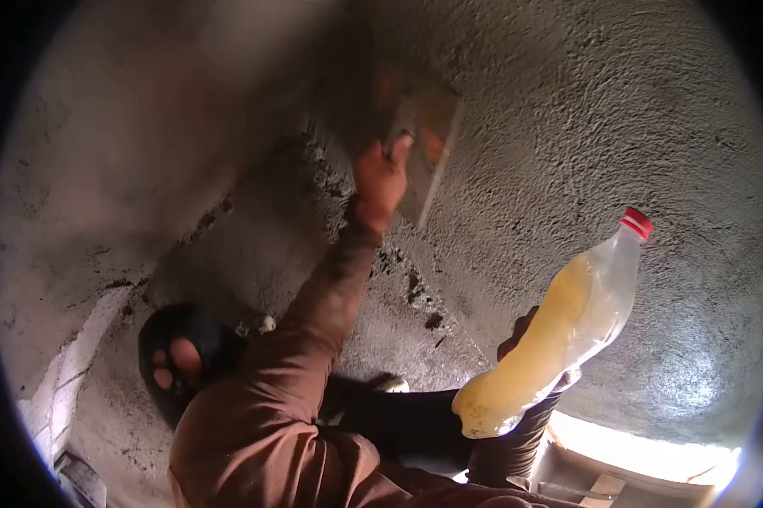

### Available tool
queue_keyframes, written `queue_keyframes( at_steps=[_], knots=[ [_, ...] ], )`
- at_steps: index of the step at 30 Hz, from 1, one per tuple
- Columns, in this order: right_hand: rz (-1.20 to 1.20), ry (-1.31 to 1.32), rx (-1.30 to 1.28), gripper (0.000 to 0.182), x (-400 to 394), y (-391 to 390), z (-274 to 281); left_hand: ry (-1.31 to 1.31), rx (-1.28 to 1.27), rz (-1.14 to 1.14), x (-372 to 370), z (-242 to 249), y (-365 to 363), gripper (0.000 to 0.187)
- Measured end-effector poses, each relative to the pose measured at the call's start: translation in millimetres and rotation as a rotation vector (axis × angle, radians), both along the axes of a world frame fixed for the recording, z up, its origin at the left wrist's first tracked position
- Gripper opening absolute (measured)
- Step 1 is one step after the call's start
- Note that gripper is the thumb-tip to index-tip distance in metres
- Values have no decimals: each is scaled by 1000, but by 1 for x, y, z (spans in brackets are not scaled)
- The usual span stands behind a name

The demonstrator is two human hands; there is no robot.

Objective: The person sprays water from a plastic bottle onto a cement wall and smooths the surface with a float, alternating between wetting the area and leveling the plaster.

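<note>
My left hand (381, 176), at the end of a brown sleeve, is closed round the handle of a plastering trowel (439, 152). The trowel's flat rectangular blade lies against or close over the grey plastered surface (551, 110); its far side is blurred and dark. At lower right, my right hand (519, 332) grips a clear plastic bottle (538, 343) from behind, so most of that hand is hidden. The bottle leans with its red cap (636, 223) to the upper right. Cloudy yellow liquid fills much of it.
A rough seam of crumbly mortar (415, 292) runs diagonally below the trowel. Dark cloth with holes showing skin (178, 364) is at left. Bright light enters through an opening (644, 449) at bottom right, near a piece of wood (603, 489).
</note>
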State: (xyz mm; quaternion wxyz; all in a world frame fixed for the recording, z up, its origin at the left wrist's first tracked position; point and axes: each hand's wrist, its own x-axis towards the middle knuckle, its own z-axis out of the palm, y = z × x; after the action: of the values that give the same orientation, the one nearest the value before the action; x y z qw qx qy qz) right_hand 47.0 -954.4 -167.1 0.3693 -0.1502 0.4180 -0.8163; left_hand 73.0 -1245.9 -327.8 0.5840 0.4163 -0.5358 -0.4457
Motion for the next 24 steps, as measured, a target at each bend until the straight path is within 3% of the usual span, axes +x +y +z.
queue_keyframes(
  at_steps=[2,4,6,7,8,9,10,11,12,13,14,16,17,18,21,23,24],
  knots=[
    [404,-131,-205,79,5,-11,3,-86,163,-269,-8,41,25,37],
    [393,-102,-167,79,3,-2,-5,-53,-571,56,-14,114,25,43],
    [333,-54,-106,79,-2,8,-17,-214,-659,51,-1,178,-4,46],
    [287,-32,-66,79,-3,17,-20,-133,-674,152,-5,191,-26,46],
    [233,-6,-28,79,-5,27,-23,-209,-436,-29,-3,202,-46,37],
    [169,20,12,79,-4,40,-23,231,-284,-227,8,230,-38,49],
    [104,47,46,79,-3,52,-23,70,-363,62,-5,217,-49,48],
    [51,75,65,79,-2,60,-26,161,-363,47,-8,197,-51,48],
    [8,104,81,79,-16,58,-26,67,-649,289,-12,126,-83,30],
    [-26,139,91,79,-22,63,-27,-446,-756,546,-9,86,-81,24],
    [-58,176,100,79,-28,67,-28,-125,-235,144,7,84,-50,26],
    [-122,247,120,79,-33,78,-33,71,-159,114,0,24,-25,42],
    [-155,282,131,79,-30,84,-37,-18,45,49,1,4,-6,42],
    [-151,291,119,79,-25,77,-31,-44,63,27,-1,-5,12,41],
    [-3,431,105,73,-20,54,-11,26,-60,-108,-13,47,49,37],
    [131,345,167,66,-28,47,-17,32,-328,-102,-10,110,37,39],
    [84,218,92,73,-8,24,3,-76,-351,-107,-5,146,23,42]
  ],
)
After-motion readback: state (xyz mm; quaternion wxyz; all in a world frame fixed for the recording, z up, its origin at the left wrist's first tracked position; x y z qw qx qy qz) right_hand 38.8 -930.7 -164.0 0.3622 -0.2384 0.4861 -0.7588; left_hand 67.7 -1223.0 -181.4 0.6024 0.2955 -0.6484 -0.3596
